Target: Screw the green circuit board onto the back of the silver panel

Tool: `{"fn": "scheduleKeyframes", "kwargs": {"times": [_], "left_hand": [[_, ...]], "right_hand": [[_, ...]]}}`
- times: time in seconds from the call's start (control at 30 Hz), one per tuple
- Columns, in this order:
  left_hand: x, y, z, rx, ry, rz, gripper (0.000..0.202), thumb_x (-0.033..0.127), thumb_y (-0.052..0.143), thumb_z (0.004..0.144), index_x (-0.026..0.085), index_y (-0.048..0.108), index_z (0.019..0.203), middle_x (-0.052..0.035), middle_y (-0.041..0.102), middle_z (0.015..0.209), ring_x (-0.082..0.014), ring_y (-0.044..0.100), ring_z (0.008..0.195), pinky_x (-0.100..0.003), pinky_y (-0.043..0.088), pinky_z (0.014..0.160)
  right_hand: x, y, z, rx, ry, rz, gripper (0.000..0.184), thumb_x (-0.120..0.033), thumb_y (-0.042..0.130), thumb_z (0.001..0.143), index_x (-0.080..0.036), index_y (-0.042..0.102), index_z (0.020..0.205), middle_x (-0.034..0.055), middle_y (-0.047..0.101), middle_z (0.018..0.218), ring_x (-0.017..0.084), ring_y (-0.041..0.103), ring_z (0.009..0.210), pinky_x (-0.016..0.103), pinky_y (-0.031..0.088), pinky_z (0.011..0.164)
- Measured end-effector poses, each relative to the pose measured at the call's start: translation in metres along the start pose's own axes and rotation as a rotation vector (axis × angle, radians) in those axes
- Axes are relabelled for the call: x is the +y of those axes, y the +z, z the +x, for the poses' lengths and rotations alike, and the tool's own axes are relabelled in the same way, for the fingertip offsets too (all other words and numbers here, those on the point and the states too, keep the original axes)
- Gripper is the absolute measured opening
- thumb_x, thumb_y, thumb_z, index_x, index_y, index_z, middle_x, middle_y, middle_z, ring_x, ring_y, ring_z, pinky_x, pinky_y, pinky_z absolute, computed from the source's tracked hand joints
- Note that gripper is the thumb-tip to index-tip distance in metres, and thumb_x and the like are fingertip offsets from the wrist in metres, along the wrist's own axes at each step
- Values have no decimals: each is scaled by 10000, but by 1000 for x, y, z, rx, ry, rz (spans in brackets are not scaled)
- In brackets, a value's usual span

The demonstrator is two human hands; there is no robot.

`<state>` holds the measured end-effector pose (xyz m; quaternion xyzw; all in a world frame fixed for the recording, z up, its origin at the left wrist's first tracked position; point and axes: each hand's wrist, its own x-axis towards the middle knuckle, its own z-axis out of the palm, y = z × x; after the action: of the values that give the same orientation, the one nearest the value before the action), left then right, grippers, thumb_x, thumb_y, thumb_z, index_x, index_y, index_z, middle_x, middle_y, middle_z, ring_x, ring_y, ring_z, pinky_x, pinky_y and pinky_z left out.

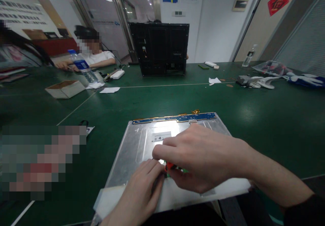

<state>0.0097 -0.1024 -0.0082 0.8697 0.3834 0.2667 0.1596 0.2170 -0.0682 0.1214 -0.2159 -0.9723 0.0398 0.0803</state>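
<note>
A flat silver metal panel (137, 144) with a blue circuit strip (175, 118) along its far edge lies on the green table (266, 124) in front of me. Both my hands meet over its near part. My right hand (200, 155) is curled, its fingers pinched on a small red and green part (170, 166). My left hand (142, 192) comes up from below, fingers together and touching the same small part. A white label (159, 136) shows on the panel just beyond my right hand.
A black monitor back (159, 48) stands upright at the far middle. A person sits at the far left behind a water bottle (82, 68) and a cardboard box (64, 88). Another bottle (249, 56), white parts (264, 82) and bags lie at the far right.
</note>
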Motion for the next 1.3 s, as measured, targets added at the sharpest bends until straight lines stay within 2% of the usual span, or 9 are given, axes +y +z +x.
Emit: {"fn": "scheduleKeyframes", "kwargs": {"times": [0.2,0.33,0.43,0.57,0.83,0.97,1.13,1.2,1.3], "left_hand": [[-3,4,-2,22,1,11,140,143,428,867,219,543,892,-46,629,848,-224,623,788,-308,501,659],[-4,4,-2,34,5,19,149,134,423,862,216,548,875,-49,627,836,-218,619,762,-303,495,644],[-2,2,-1,7,6,3,161,135,418,863,212,555,895,-59,633,859,-224,614,794,-314,507,679],[0,-1,1,-32,-12,-15,158,151,420,872,213,557,921,-64,638,888,-233,606,828,-329,514,715],[-4,3,-3,-16,-21,7,146,176,398,918,213,523,852,-54,602,828,-228,601,792,-335,510,690],[-3,3,-3,-15,-14,15,149,156,405,899,209,542,880,-60,608,844,-229,600,797,-335,507,682],[0,0,-1,-45,-16,-7,146,159,413,893,206,551,901,-63,617,862,-227,592,806,-330,507,699],[0,0,0,-44,-14,-13,150,156,404,898,207,545,894,-64,613,865,-228,589,812,-332,504,703],[-2,1,-1,-40,-25,-15,148,165,392,914,208,528,877,-63,604,862,-228,587,811,-333,499,695]], "right_hand": [[3,4,1,32,-9,-48,192,-380,450,952,-203,525,947,-13,620,702,113,433,538,288,162,484],[3,5,1,24,2,-67,155,-321,428,945,-200,524,928,-19,603,669,113,421,525,297,159,484],[2,3,0,15,-3,-45,112,-258,457,897,-186,508,966,-13,610,722,111,408,533,294,166,476],[1,-1,0,2,4,4,149,-240,486,859,-187,495,998,1,621,817,112,397,548,285,183,470],[5,4,0,22,16,-35,235,-425,448,956,-208,538,972,-10,615,721,120,460,563,285,173,488],[5,4,0,19,30,-59,169,-329,429,955,-195,529,977,-5,622,712,117,459,556,286,162,493],[3,0,0,-2,20,-1,141,-242,479,874,-174,503,995,15,639,830,122,468,592,286,203,493],[3,0,0,-8,19,20,148,-270,483,884,-179,503,999,16,642,833,126,483,606,288,214,499],[5,1,0,-14,32,21,216,-391,484,923,-193,516,1003,13,650,794,133,508,612,287,211,507]]}}
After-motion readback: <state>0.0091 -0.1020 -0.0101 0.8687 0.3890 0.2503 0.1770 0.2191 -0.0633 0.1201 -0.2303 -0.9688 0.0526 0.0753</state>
